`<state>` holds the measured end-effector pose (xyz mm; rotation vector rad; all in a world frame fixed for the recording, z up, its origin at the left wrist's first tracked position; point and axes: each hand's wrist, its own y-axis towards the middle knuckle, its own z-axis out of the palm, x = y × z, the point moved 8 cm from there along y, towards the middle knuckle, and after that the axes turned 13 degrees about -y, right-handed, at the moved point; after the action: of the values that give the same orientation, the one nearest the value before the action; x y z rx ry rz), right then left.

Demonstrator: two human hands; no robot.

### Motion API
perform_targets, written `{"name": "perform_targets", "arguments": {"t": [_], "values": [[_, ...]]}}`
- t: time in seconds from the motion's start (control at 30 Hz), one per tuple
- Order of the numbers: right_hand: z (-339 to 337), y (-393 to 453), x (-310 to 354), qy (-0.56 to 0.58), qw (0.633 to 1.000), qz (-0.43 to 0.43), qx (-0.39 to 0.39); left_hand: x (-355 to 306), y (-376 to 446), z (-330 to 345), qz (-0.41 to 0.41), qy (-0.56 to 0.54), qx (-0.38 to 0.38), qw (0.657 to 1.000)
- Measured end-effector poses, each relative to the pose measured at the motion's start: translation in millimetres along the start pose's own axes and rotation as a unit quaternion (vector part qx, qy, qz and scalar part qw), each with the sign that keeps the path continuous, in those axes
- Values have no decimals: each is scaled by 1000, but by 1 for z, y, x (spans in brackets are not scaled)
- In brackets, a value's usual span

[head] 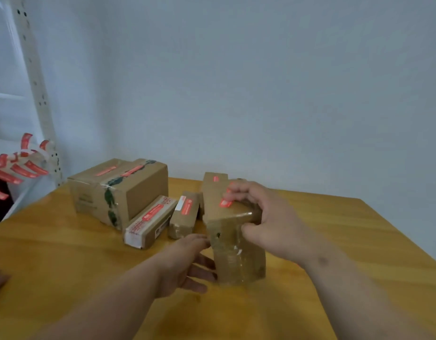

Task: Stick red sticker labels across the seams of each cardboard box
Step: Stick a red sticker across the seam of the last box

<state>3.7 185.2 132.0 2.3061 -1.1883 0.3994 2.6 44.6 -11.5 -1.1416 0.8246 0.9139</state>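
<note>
Steadying the tall brown tape-wrapped cardboard box (236, 244) on the yellow wooden table (64, 253), the left hand (185, 266) lay flat-fingered against its side while the right hand (263, 217) curled over the top, apparently pressing the red sticker label (225, 203) down.

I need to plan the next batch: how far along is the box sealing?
Done: the big box and two small boxes already carry red stickers. In hand: the left hand steadies a tall box while the right hand presses a sticker on top. Left: spare stickers hang nearby; other seams aren't visible.
</note>
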Motion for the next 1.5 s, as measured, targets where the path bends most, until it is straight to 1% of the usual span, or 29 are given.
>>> {"name": "perform_targets", "arguments": {"t": [0.1, 0.17, 0.3, 0.37, 0.47, 0.57, 0.67, 0.73, 0.83, 0.97, 1.07, 1.17, 1.27, 1.37, 1.5], "values": [[21, -12, -4, -74, 997, -19, 25, 9, -3, 7, -7, 7, 19, 1000], [23, -18, -7, -98, 995, -25, 7, 4, -6, 11, 15, 30, 22, 999], [16, -23, -20, -98, 995, -4, -29, -30, -14, 11, 105, 61, 3, 993], [17, -24, -24, -92, 995, 1, -33, -44, -14, 17, 149, 73, 18, 986], [18, -24, -25, -68, 997, -5, -37, -53, -13, 28, 195, 156, 30, 968], [12, -21, -26, -43, 998, 16, -38, -55, -13, 31, 243, 197, 18, 950], [3, -12, -27, -74, 996, 33, -38, -57, -13, 29, 281, 252, -10, 926], [0, -2, -22, -132, 991, 17, -26, -59, -13, 28, 298, 284, -37, 911], [3, 9, -9, -230, 973, -32, 0, -63, -11, 27, 304, 295, -53, 904], [17, 18, 9, -358, 925, -113, 58, -67, -8, 23, 299, 310, -57, 901], [22, 22, 15, -401, 902, -139, 76, -68, -7, 20, 300, 315, -53, 899], [26, 22, 24, -430, 884, -167, 78, -68, -5, 20, 304, 315, -50, 898], [29, 22, 27, -463, 864, -171, 94, -69, -5, 23, 316, 314, -41, 894], [30, 23, 27, -476, 858, -166, 97, -70, -6, 24, 325, 313, -36, 892], [28, 23, 24, -457, 873, -150, 86, -68, -3, 22, 322, 314, -42, 892]]}}
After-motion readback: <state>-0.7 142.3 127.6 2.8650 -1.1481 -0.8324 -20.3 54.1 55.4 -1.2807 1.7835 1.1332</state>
